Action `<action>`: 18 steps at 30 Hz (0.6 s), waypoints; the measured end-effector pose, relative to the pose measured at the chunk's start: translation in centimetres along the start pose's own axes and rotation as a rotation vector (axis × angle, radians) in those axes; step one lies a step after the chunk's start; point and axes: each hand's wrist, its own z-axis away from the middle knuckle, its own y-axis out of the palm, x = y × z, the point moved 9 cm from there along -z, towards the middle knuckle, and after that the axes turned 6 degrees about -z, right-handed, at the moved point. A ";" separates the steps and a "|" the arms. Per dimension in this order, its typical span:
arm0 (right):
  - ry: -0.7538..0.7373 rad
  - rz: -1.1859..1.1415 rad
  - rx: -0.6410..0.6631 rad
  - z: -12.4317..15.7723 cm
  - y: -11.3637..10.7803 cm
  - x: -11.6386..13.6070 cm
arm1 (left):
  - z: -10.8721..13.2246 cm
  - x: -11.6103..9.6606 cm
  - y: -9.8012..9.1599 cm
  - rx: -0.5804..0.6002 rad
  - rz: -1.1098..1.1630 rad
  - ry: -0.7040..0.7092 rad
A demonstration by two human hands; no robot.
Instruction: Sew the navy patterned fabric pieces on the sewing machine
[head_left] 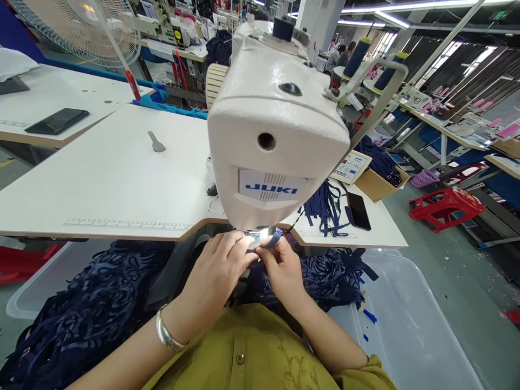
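My left hand (221, 265) is at the lit needle area under the head of the white JUKI sewing machine (276, 130). Its thumb and fingers are pressed together there, over something they mostly hide. Close beside it, my right hand (286, 273) pinches a narrow navy strap (272, 239) that loops up near the light. The fingertips of both hands almost meet. Dark patterned fabric (325, 279) hangs below the table edge by my right wrist, and more patterned garments (93, 303) are piled at my left.
Navy straps (325, 208) and a phone (358, 211) lie right of the machine, near a cardboard box (377, 184). On the white table (101, 179) rests a flat grey metal piece (156, 143). A fan (89, 27) stands back left. Plastic tubs (422, 325) flank my lap.
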 end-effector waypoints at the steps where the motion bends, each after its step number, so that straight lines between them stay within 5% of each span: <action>1: -0.008 0.017 -0.003 -0.2 0.0 0.0 | 0.3 -0.3 -0.2 -0.055 -0.022 0.053; 6: 0.055 -0.102 0.036 -1.3 0.3 -0.7 | 2.8 -2.2 0.9 -0.089 -0.007 0.304; 10: 0.131 -0.274 0.103 -2.2 1.0 -1.5 | 3.7 -1.5 2.0 -0.049 -0.047 0.237; 15: 0.090 -0.104 0.048 -3.5 0.1 -1.4 | 3.3 -1.5 2.2 0.025 -0.036 0.228; 18: 0.030 0.018 0.049 -4.5 -0.3 -0.8 | 2.5 -2.0 1.1 -0.032 -0.062 0.232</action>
